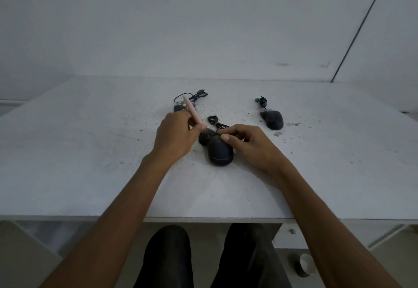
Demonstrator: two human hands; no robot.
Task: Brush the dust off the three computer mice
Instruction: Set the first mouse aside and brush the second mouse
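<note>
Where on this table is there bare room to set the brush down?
Bare: the table left of the left hand, and the near strip between the forearms. Some room right of the right mouse. Crowded: the centre, around right hand, brush, middle mouse and far mouse.

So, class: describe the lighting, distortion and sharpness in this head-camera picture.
Head view: dim, flat light, faint shadows, no glare; wide-angle stretch splays the table sides; the brush bristles on the middle mouse look blurred.
</note>
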